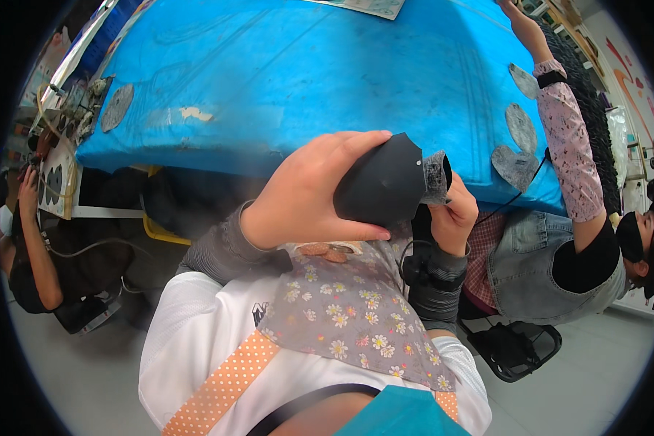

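In front of my chest, above the near edge of the blue-covered table (283, 80), my left hand (301, 192) wraps round a smooth black curved piece (385, 182), its thumb below and fingers over the top. A small pale dot shows near that piece's right edge. Against its right end is a curled grey fuzzy piece (434, 179) with a dark outer face, gripped by the closed fingers of my right hand (454, 216). Whether the two pieces are joined cannot be made out. My right fingertips are partly hidden behind the grey piece.
Flat grey felt-like pieces (514, 167) lie along the table's right side, and another grey oval (118, 107) lies at the left. A co-worker's patterned pink sleeve (570, 145) reaches over the right edge. Another person's arm (40, 240) is at far left. A black chair (516, 352) stands right.
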Demonstrator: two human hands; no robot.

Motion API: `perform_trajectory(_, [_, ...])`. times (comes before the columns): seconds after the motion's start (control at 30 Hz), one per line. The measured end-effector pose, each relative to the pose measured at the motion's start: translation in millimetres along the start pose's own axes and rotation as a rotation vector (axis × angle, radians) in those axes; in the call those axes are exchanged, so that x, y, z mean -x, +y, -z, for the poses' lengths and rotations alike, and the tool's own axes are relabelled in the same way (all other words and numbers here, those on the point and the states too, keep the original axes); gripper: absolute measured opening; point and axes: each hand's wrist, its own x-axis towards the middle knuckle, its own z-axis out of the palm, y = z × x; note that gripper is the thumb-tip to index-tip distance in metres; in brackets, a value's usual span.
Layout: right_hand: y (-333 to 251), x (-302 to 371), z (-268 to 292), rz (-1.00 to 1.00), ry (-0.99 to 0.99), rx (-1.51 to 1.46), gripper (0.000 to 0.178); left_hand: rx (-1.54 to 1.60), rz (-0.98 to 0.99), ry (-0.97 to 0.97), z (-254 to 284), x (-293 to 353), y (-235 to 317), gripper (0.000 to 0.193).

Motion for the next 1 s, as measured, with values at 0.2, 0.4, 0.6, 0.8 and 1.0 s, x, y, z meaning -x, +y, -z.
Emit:
perform_trajectory(0.2, [3.2,-6.1,-5.6,0.127,-0.001,0.096,0.019,-0.032,-0.024,0.001,1.3,-2.0,-1.1,0.093])
perform_trajectory(0.4, [2.5,-3.8,-5.4,0.148,-0.016,0.062,0.018,0.008,-0.042,-0.038,0.6,-0.7,1.3,0.092])
perform_trajectory(0.6, [-1.2,-3.2,-5.7,0.156,-0.015,0.039,0.020,0.014,-0.054,-0.042,-0.6,-0.4,4.7,0.092])
perform_trajectory(0.8, [-1.3,-2.5,-6.3,0.149,-0.013,0.043,0.021,0.053,-0.043,-0.022,-2.6,-0.3,5.7,0.087])
perform_trajectory(1.0, [-2.6,-2.0,-6.2,0.147,-0.026,0.046,0.021,0.056,-0.029,-0.033,-2.1,0.3,7.4,0.087])
